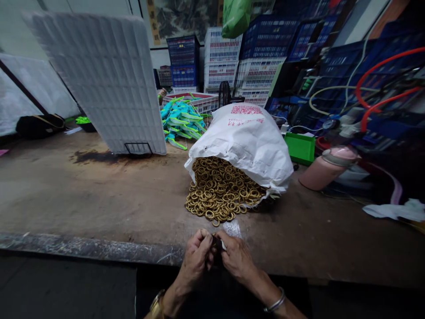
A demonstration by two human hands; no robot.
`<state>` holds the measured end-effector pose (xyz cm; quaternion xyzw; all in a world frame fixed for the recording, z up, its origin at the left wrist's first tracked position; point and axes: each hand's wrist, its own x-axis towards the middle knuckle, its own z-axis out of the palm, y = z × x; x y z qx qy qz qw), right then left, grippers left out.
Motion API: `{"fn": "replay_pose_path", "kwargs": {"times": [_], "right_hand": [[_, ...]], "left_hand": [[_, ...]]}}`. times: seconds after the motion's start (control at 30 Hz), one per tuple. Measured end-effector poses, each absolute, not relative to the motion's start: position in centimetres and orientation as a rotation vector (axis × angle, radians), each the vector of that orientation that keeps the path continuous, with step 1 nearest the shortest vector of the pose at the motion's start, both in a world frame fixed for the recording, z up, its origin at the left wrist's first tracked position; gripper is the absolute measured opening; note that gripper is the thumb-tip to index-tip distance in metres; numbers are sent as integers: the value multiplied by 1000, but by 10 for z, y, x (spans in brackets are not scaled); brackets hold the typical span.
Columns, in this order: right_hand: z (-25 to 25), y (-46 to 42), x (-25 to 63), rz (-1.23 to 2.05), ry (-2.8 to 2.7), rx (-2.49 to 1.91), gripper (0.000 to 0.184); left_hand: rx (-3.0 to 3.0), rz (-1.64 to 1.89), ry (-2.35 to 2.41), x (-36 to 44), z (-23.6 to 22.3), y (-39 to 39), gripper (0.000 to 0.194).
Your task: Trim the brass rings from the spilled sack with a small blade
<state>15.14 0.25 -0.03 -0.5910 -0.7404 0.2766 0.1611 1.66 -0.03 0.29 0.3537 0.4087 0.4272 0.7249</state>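
Observation:
My left hand (197, 253) and my right hand (236, 258) meet at the table's front edge, fingers bent and closed together. What they pinch between them is small and dark, and I cannot make it out. A small whitish bit shows by my right thumb. Just beyond my fingers, a heap of brass-coloured rings (215, 195) spills from the mouth of a white woven sack (245, 137) lying on its side. One ring lies at the near edge of the heap, close to my fingertips. A clear, shiny patch (233, 228) is on the tabletop beside it.
On the wooden table (139, 195), a tall white padded panel (109, 84) stands at left. Turquoise and lime pieces (182, 117) are piled behind. A pink bottle (327, 168), a green tray (299, 147) and red hoses (363, 95) are at right. Stacked crates (268, 37) fill the back.

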Motion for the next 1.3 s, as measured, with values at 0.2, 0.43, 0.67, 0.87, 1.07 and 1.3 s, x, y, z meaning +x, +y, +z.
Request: {"fn": "replay_pose_path", "kwargs": {"times": [0.2,0.43,0.67,0.87,1.07,1.3], "right_hand": [[3,5,149,757,-2179,-1787,35],[4,3,150,599,-2187,-1795,38],[12,5,147,743,-2235,-1763,31],[7,19,160,525,-2238,-1920,28],[10,39,147,391,-2110,-1880,21],[8,56,129,223,-2154,-1995,17]], "left_hand": [[815,929,954,16,2,1,35],[824,937,1038,18,9,1,39],[873,976,1032,16,10,-1,40],[775,927,949,10,22,-12,36],[477,996,711,0,28,-4,24],[291,1006,733,-12,13,0,18]]}}
